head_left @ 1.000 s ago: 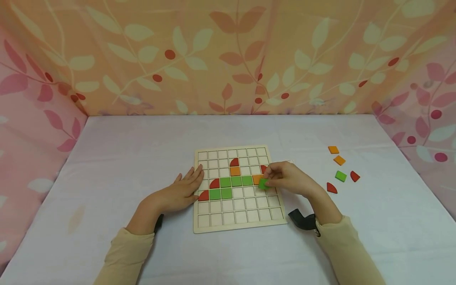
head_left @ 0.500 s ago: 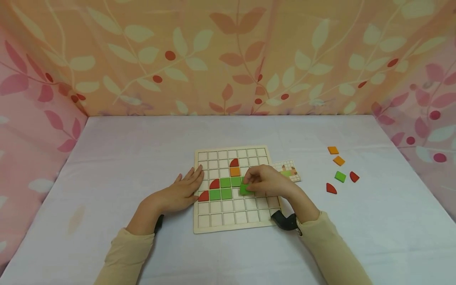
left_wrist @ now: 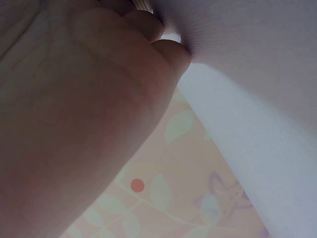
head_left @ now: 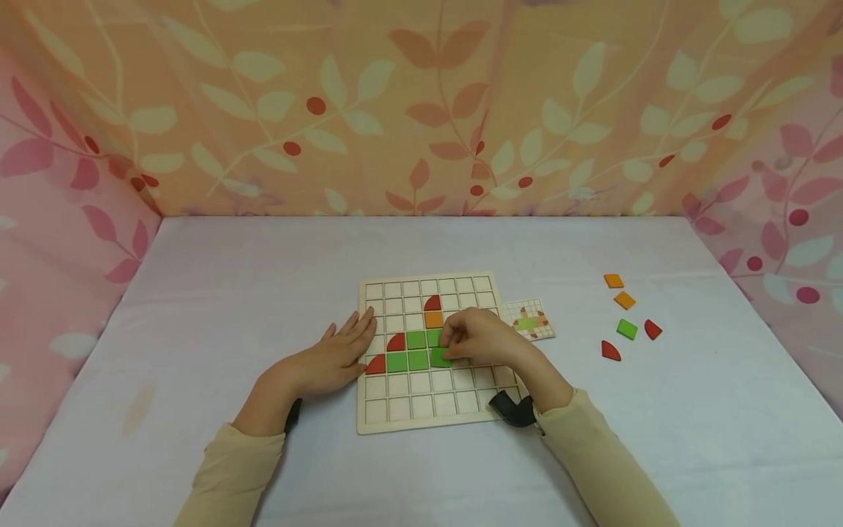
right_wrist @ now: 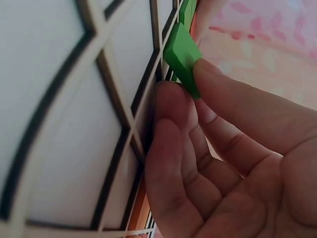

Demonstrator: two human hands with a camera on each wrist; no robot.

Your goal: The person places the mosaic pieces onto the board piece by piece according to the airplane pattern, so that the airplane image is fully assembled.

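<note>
A pale wooden grid board [head_left: 421, 405] lies on the table. Spread flat, my left hand [head_left: 329, 360] rests with its fingers on the board's left edge. My right hand [head_left: 484, 338] pinches a green square tile [right_wrist: 181, 52] between thumb and fingers. In the head view that tile overlaps the cell just right of two green tiles [head_left: 407, 361]. In the right wrist view it stands tilted against the grid. A red quarter-circle [head_left: 376, 364] begins that row. Above are another red quarter-circle [head_left: 396, 342], more green tiles [head_left: 416, 339], and an orange tile [head_left: 434, 319] under a red piece [head_left: 432, 302].
A small printed pattern card [head_left: 535, 329] shows at the board's right edge, partly behind my right hand. Farther right lie two orange squares [head_left: 614, 281], a green square [head_left: 627, 329] and two red quarter-circles [head_left: 610, 351]. Patterned cloth [head_left: 421, 110] hangs behind the table.
My right hand has carried the green tile leftward across the board, from near the orange tile at the right to beside the two green tiles. The card is uncovered. My left hand stays put.
</note>
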